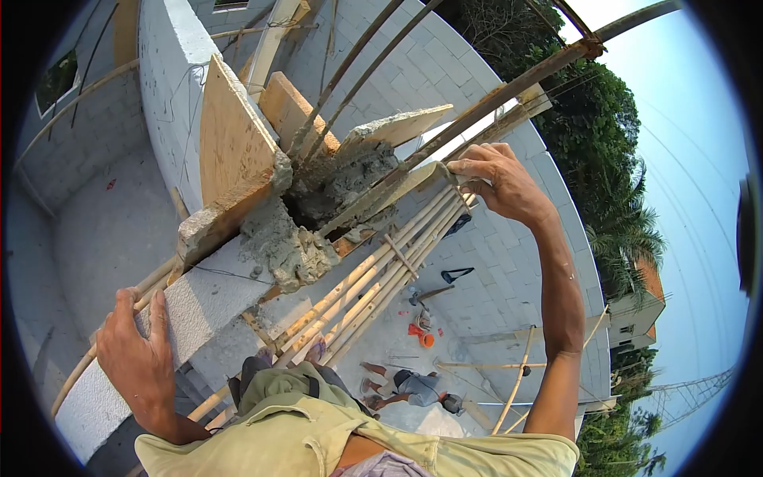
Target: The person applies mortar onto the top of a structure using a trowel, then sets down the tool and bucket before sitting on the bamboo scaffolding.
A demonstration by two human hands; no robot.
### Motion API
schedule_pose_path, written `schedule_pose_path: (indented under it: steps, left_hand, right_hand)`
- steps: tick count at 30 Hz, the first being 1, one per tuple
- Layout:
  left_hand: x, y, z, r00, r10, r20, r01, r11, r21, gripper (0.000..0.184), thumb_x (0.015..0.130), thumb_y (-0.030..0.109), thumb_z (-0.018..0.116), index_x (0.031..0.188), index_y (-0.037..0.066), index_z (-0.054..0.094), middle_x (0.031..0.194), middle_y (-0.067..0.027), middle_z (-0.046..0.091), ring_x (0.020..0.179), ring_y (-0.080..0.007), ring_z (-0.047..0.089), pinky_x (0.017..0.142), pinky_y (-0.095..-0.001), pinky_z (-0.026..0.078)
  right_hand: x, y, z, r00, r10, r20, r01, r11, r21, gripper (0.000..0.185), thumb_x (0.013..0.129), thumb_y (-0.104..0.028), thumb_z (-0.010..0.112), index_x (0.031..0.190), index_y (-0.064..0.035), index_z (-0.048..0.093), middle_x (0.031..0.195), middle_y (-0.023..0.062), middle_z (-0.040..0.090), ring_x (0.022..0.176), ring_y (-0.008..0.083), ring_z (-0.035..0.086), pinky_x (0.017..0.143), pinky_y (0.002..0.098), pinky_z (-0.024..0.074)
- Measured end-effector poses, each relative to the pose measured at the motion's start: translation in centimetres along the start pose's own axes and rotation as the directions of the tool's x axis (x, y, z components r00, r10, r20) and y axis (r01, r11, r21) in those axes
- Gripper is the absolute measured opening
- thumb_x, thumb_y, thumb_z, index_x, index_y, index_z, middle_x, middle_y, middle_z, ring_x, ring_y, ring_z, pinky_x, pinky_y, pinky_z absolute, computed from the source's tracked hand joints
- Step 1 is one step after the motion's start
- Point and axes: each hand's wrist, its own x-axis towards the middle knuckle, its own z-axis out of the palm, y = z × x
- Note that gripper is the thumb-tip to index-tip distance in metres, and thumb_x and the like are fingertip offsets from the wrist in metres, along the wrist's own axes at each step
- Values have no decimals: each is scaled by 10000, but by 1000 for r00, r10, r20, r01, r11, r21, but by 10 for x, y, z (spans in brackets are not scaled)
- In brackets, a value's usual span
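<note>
My right hand [497,181] is closed on the upper end of a flat wooden slat [397,191] smeared with wet concrete. Its lower end reaches into the opening of a column form, where wet concrete [298,258] coats the rim and spills over the block edge. Rough plywood boards [230,139] stand around the opening, and steel bars [350,75] rise out of it. My left hand [139,358] rests on the top of the white block wall [203,306], fingers apart, beside a bamboo pole [75,378].
Bundled bamboo poles [373,278] run beneath me, high above the floor. A long rusty pole [517,83] slants across the upper right. Far below, a person [413,387] is bent over near an orange bucket [427,340]. Block walls [509,262] surround the space.
</note>
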Motion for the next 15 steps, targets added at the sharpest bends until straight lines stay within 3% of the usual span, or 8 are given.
schedule_pose_path:
  steps: [1, 3, 4, 7, 11, 15]
  left_hand:
    - [0, 2, -1, 1000, -10, -1, 10, 1000, -12, 376, 1010, 436, 578, 1095, 76, 641, 987, -177, 733, 878, -375, 678, 815, -467, 492]
    - [0, 2, 0, 1000, -3, -2, 3, 1000, -16, 377, 1010, 436, 578, 1089, 73, 641, 979, -177, 733, 873, -375, 681, 808, -468, 494]
    - [0, 0, 5, 999, 1, -36, -3, 999, -43, 374, 1000, 433, 591, 1082, 72, 648, 937, -171, 724, 838, -361, 659, 796, -456, 477]
    - [0, 0, 9, 997, -2, -74, -3, 998, -64, 371, 990, 431, 603, 1074, 73, 653, 914, -165, 719, 800, -348, 636, 786, -442, 462]
    - [0, 3, 4, 997, -4, -72, 1, 999, -51, 379, 987, 440, 606, 1071, 73, 651, 925, -168, 731, 803, -356, 654, 789, -446, 477]
    - [3, 3, 8, 994, -11, -112, 1, 996, -91, 391, 979, 444, 617, 1047, 61, 660, 871, -169, 727, 798, -361, 678, 765, -455, 493]
  right_hand:
    - [1, -3, 1, 1000, 11, -2, -11, 1000, 6, 351, 870, -177, 732, 1219, -202, 729, 1119, -9, 673, 1088, 189, 588, 1088, 423, 385]
    - [8, -12, 1, 976, -82, -202, 52, 987, -149, 338, 855, -145, 741, 1187, -210, 737, 1110, -13, 677, 1079, 188, 589, 1072, 420, 397]
    - [9, -17, 1, 956, -59, -288, 8, 985, -174, 329, 844, -131, 744, 1161, -217, 738, 1118, -18, 677, 1078, 195, 586, 1079, 421, 401]
    - [7, -20, -11, 932, -11, -362, -64, 979, -195, 368, 840, -114, 741, 1175, -264, 716, 1107, -47, 674, 1139, 165, 596, 1131, 417, 372]
    - [3, -25, 3, 899, -127, -418, -59, 913, -403, 401, 805, -105, 763, 1136, -326, 712, 1156, -63, 662, 1152, 140, 589, 1151, 402, 346]
    - [5, -31, 24, 885, -170, -434, 27, 948, -316, 490, 731, -74, 803, 1139, -320, 691, 1194, -62, 652, 1156, 142, 589, 1138, 401, 338]
